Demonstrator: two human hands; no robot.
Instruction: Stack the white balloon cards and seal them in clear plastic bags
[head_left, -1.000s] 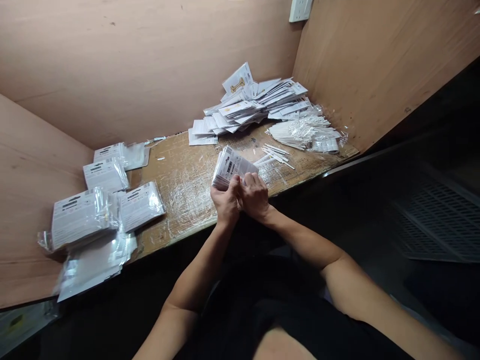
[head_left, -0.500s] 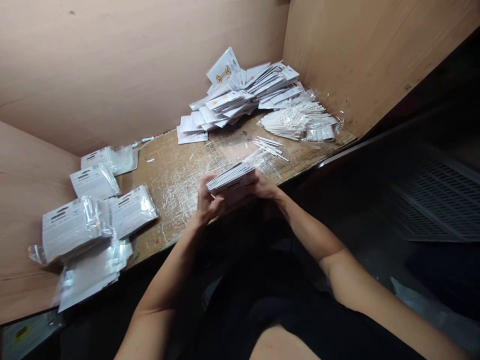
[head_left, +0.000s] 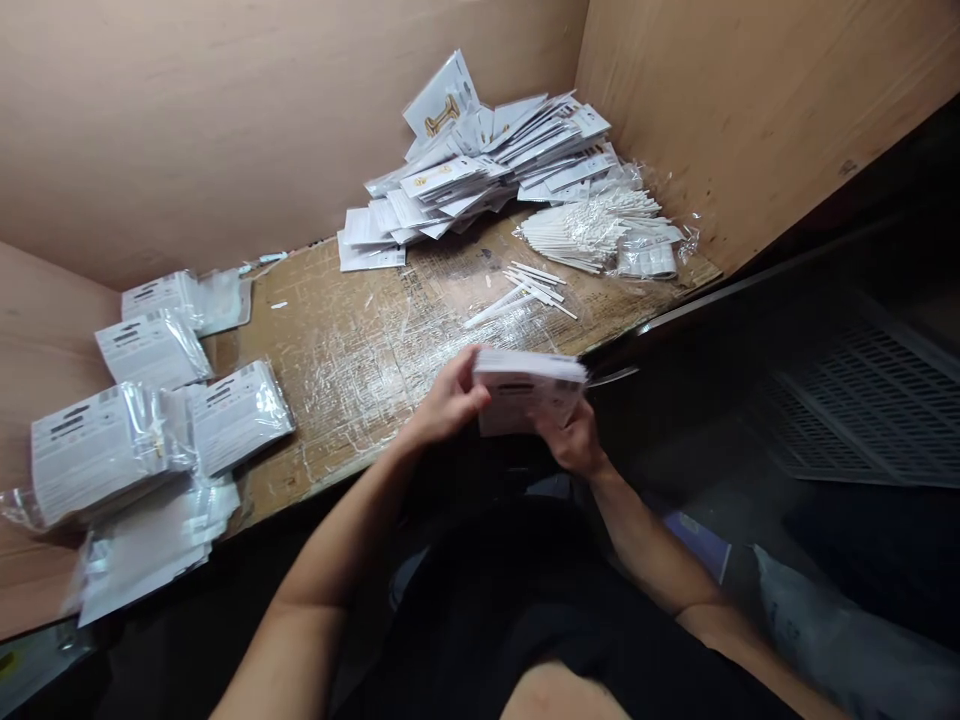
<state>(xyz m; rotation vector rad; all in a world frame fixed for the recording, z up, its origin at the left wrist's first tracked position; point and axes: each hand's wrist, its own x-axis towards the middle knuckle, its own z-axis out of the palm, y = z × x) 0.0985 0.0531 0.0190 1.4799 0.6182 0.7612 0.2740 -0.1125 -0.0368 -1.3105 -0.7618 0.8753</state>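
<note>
Both hands hold one stack of white printed cards [head_left: 525,385] just past the front edge of the wooden bench [head_left: 352,350]. My left hand [head_left: 448,400] grips the stack's left end, fingers curled round it. My right hand [head_left: 571,440] holds it from below and on the right, fingers closed. The stack lies nearly flat, its printed side partly facing me.
A loose heap of white cards [head_left: 480,165] fills the back right corner, with a bag of white sticks [head_left: 600,230] and a few loose sticks [head_left: 525,285] beside it. Bagged card bundles [head_left: 150,400] lie at the left. Plywood walls enclose the bench.
The stack, held upright over the bench a second ago, has been laid flat and carried right and toward me, off the bench's front edge. Both hands stayed on it.
</note>
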